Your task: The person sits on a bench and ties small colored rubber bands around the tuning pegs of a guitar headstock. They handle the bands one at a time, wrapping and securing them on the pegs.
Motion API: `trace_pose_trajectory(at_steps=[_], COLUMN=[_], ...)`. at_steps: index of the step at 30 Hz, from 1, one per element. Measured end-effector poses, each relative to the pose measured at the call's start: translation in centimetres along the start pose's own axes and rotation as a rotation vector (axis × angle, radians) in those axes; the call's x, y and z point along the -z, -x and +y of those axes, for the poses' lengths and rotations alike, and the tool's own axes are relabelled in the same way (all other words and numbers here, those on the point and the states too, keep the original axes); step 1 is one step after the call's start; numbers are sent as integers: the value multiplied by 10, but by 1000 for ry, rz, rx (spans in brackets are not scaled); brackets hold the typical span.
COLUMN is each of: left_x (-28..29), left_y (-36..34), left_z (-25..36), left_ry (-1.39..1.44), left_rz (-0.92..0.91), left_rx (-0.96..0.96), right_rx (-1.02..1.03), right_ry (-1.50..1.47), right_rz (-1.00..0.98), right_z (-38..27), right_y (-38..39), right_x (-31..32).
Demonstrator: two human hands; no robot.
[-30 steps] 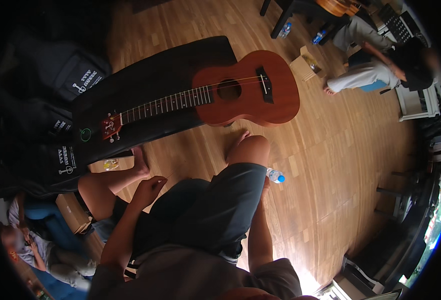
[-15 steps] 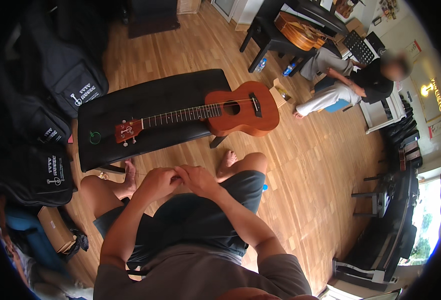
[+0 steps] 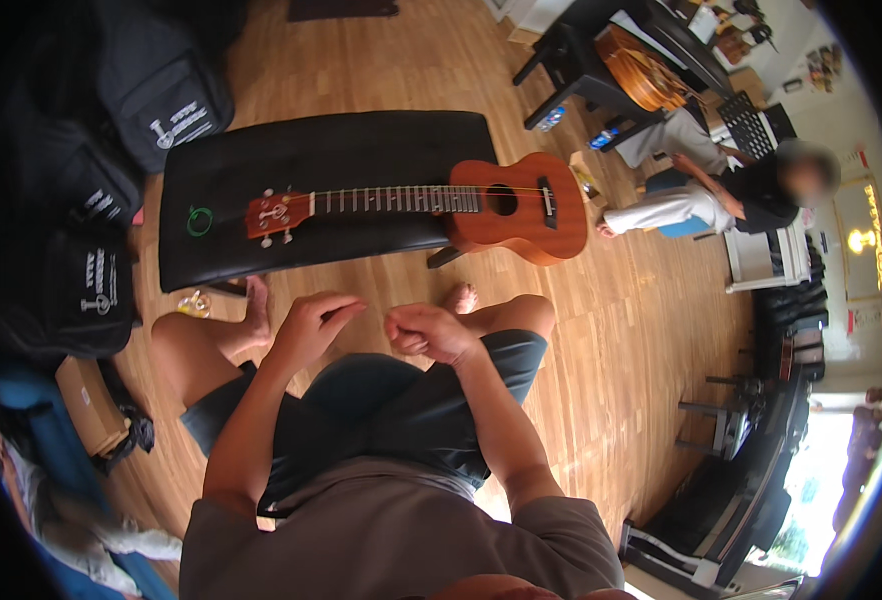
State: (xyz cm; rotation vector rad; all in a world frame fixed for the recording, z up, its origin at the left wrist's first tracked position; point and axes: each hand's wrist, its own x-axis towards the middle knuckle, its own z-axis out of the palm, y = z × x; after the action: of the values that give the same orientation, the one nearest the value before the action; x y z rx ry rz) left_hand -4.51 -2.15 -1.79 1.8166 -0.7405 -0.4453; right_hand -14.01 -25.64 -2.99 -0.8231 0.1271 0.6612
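My left hand [image 3: 313,326] hovers above my lap, its thumb and fingertips drawn together as in a pinch. A short gap to the right, my right hand [image 3: 433,334] has its fingers curled in. Whatever either hand holds is hidden or too thin to make out. Beyond them lies a reddish-brown ukulele [image 3: 523,232], face up on a black padded bench [image 3: 231,165]. Its headstock [image 3: 273,213] points left and its body overhangs the bench's right end. Left of the headstock rests a small green coil of string [image 3: 199,221]. Neither hand touches the ukulele.
Black instrument bags [image 3: 166,110] stand along the left, with a cardboard box [image 3: 93,405] nearer me. Right of the bench a person [image 3: 751,190] sits near a music stand [image 3: 746,125]. A guitar [image 3: 641,70] lies on a black bench; water bottles [image 3: 601,140] stand on the floor.
My hands were together and have come apart, the left to the left and the right to the right. The view has shifted slightly; the ukulele still lies on the bench.
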Motion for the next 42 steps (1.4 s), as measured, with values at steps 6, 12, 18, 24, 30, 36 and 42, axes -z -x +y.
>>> trace_pose_trajectory(at_steps=[6, 12, 18, 24, 30, 36, 42], left_x=[9, 8, -5, -4, 22, 23, -8], left_y=[-8, -9, -4, 4, -4, -11, -8], left_z=[-6, -13, -29, -26, -37, -18, -25], left_ry=[67, 96, -76, -192, -204, 223, 435], left_rz=[167, 289, 177, -164, -132, -10, 90], left_rx=[-17, 72, 119, 85, -4, 103, 304], right_rx=[80, 324, 650, 757, 152, 107, 492], right_ry=[25, -482, -99, 1152, 849, 236, -246], right_rz=[12, -37, 363, 543, 288, 4, -38], right_z=[-17, -24, -26, 10, 13, -9, 7], right_y=[-11, -33, -66, -71, -59, -37, -43], right_x=[-7, -10, -41, -39, -9, -7, -5])
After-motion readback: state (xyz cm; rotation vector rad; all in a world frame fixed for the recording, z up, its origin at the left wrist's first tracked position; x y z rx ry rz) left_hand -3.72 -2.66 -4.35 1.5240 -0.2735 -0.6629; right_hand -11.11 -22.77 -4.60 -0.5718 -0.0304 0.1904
